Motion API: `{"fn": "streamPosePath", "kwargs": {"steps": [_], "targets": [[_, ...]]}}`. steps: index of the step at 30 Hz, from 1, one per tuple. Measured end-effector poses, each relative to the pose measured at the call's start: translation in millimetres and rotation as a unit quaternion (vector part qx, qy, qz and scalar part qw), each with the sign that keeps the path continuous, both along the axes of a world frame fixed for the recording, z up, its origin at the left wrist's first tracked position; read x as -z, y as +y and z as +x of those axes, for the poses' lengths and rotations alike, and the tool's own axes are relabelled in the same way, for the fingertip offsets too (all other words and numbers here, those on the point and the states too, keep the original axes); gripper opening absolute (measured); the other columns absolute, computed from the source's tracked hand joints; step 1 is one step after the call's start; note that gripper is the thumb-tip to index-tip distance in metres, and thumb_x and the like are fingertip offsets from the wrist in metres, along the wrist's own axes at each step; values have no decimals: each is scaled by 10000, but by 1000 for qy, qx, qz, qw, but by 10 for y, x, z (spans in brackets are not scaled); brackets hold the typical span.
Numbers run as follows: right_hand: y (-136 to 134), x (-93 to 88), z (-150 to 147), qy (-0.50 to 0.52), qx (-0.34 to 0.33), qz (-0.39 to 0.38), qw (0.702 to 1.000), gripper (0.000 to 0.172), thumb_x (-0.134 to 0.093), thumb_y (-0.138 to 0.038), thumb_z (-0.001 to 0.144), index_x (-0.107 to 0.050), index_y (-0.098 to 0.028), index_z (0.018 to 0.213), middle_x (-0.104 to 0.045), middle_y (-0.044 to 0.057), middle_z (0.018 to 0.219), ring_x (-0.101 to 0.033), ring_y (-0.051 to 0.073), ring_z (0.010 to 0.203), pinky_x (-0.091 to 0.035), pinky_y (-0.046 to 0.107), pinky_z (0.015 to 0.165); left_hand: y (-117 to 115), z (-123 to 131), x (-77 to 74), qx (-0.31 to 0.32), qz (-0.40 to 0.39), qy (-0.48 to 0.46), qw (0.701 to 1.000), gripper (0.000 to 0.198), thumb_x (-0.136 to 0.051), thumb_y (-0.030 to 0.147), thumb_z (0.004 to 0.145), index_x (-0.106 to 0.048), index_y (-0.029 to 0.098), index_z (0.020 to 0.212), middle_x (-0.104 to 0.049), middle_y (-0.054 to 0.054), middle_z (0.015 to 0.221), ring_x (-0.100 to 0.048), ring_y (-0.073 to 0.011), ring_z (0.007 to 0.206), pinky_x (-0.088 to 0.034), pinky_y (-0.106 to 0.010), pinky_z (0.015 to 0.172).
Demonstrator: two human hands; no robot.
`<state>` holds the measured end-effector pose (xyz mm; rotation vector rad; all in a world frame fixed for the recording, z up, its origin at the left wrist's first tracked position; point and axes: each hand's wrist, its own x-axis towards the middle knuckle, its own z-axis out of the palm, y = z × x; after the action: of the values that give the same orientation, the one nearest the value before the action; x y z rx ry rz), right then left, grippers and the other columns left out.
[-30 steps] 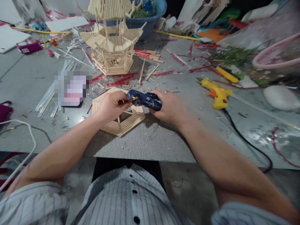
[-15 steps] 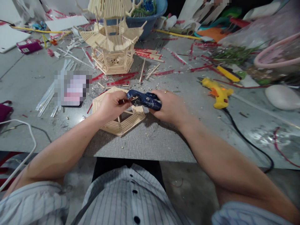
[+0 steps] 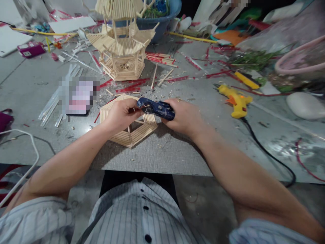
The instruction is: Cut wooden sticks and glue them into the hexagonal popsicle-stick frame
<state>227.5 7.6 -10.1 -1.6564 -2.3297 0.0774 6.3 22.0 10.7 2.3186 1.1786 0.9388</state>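
My right hand (image 3: 186,117) is wrapped round the blue handles of a pair of cutters (image 3: 156,107), whose jaws point left. My left hand (image 3: 121,113) is pinched on a short wooden stick that sits at the cutter jaws. Both hands hover over a hexagonal frame of wooden sticks (image 3: 128,130) lying on a grey textured mat (image 3: 162,152). Behind it stands a tall pagoda model of wooden sticks (image 3: 120,44).
A yellow glue gun (image 3: 235,98) with a black cord lies to the right. Red and plain sticks (image 3: 157,61) litter the table beyond the frame. A blurred-out flat object (image 3: 76,95) lies left. A blue bowl (image 3: 162,17) and a pink-rimmed basket (image 3: 299,57) stand behind.
The cutter handles have closed slightly in my right hand; otherwise both hands stay in the same place.
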Motion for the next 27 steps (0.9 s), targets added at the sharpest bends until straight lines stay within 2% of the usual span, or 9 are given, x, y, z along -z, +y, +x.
{"fn": "streamPosePath", "kwargs": {"steps": [11,27], "targets": [[-6,-35,-11,-15,22,-20,999,359,-578,-330,720,-598,-177,1045,-686,147,1001,-642,331,918,-450,401,685,53,-19,84,38,-28,-83,995,109,-590,188,734,-583,159,630,-550,27,577,-507,-74,574,-389,-186,529],[-17,-41,-22,-24,34,-7,999,228,-563,-342,713,-602,-219,901,-702,121,880,-652,305,784,-423,375,590,-2,1,39,12,-15,-48,999,104,-594,194,740,-624,162,646,-622,11,619,-560,-82,606,-412,-176,521]]}}
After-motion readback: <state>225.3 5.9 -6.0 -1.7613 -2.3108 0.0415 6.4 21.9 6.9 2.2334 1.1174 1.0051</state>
